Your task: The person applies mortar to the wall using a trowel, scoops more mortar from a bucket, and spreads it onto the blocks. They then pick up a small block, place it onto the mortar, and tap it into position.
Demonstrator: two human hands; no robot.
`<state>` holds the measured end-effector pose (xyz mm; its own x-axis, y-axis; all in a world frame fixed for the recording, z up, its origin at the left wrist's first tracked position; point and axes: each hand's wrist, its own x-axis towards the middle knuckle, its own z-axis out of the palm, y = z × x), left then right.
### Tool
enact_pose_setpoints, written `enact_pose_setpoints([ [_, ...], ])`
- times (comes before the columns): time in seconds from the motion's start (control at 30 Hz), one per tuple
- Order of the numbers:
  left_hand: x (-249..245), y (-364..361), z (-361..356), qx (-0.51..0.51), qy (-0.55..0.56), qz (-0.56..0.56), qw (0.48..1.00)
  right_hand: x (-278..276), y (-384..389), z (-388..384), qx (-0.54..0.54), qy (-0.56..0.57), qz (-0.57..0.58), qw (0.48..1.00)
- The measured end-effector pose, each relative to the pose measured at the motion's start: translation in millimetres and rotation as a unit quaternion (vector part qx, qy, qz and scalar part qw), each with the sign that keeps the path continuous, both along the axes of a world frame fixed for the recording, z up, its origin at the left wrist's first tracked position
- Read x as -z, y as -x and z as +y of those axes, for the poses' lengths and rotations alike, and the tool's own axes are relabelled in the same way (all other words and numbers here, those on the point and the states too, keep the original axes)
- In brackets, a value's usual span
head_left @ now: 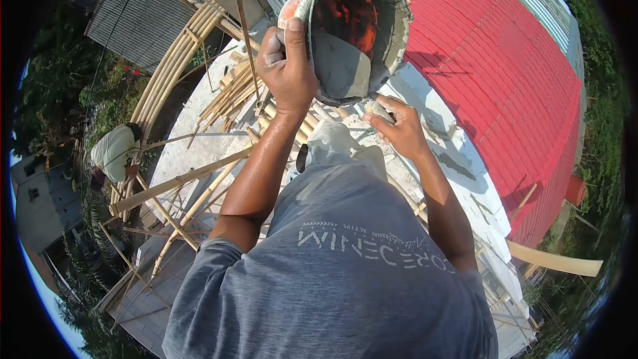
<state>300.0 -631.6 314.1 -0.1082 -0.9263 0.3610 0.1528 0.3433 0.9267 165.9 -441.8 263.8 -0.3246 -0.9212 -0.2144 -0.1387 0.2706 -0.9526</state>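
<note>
A mortar-crusted bucket (395, 33) is tilted with its mouth toward me, and its inside glows orange. My left hand (288, 70) is closed on the bucket's left side, thumb at the rim beside the wire bail. Below the bucket's lower right rim, my right hand (401, 126) is closed round a pale, mortar-caked handle. That handle appears to belong to a trowel (342, 66), whose flat grey blade-like face shows in the bucket's mouth. How blade and handle join is hidden.
A red corrugated roof (478, 53) lies on the right, beside a pale wall top (458, 159). Bamboo poles (176, 60) and crossed scaffolding (179, 226) stand on the left. Another person (114, 153) bends lower down at far left. Loose sticks (229, 96) lie near the middle.
</note>
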Motion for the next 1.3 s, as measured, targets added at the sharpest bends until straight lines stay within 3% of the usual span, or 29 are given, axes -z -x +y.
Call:
enact_pose_setpoints([
  [0.1, 21.9, -5.0, 15.0, -0.051, -0.007, -0.001, 0.999, 13.7, 5.5, 10.0, -0.028, 0.049, -0.020, 0.998],
  [0.17, 36.4, -13.1, 29.6, -0.075, -0.045, 0.000, 0.996, 23.4, 5.1, 20.3, -0.030, 0.139, 0.071, 0.987],
  [0.33, 93.3, -43.2, 55.0, -0.129, -0.152, -0.023, 0.980, 51.4, 9.0, 33.2, -0.062, -0.059, 0.111, 0.990],
  [0.43, 133.0, -47.2, 73.8, -0.184, -0.197, 0.043, 0.962, 83.6, 1.2, 45.6, -0.064, 0.014, 0.112, 0.992],
  [0.5, 159.0, -55.6, 82.9, -0.207, -0.234, 0.008, 0.950, 132.2, 0.1, 61.2, -0.097, -0.011, 0.127, 0.987],
  [0.6, 216.5, -68.9, 97.4, -0.236, -0.286, -0.013, 0.929, 196.9, -9.1, 76.7, -0.045, -0.064, 0.063, 0.995],
  [0.7, 256.3, -65.0, 107.9, -0.252, -0.303, -0.051, 0.918, 237.3, -7.2, 72.7, -0.055, -0.044, 0.119, 0.990],
  [0.77, 285.1, -65.1, 114.4, -0.258, -0.318, -0.082, 0.908, 264.2, -4.5, 72.5, -0.050, -0.090, 0.089, 0.991],
  [0.83, 318.1, -58.5, 116.7, -0.256, -0.310, -0.086, 0.912, 298.7, 7.8, 70.6, -0.057, -0.100, 0.146, 0.983],
  [0.97, 389.4, -56.3, 130.8, -0.243, -0.347, -0.101, 0.900, 370.8, 25.9, 73.4, 0.037, -0.138, 0.076, 0.987],
  [1.07, 438.5, -50.9, 140.7, -0.250, -0.366, -0.104, 0.891, 427.8, 59.3, 75.1, 0.039, -0.248, 0.096, 0.963],
  [1.13, 456.8, -48.6, 146.5, -0.255, -0.389, -0.088, 0.881, 461.6, 77.6, 70.6, 0.025, -0.294, 0.123, 0.948],
  [1.23, 476.0, -43.2, 150.6, -0.252, -0.392, -0.090, 0.880, 498.1, 95.1, 62.6, 0.092, -0.321, 0.024, 0.942],
  [1.3, 493.0, -42.8, 154.6, -0.257, -0.390, -0.096, 0.879, 509.8, 106.1, 54.4, 0.099, -0.322, 0.022, 0.941],
])
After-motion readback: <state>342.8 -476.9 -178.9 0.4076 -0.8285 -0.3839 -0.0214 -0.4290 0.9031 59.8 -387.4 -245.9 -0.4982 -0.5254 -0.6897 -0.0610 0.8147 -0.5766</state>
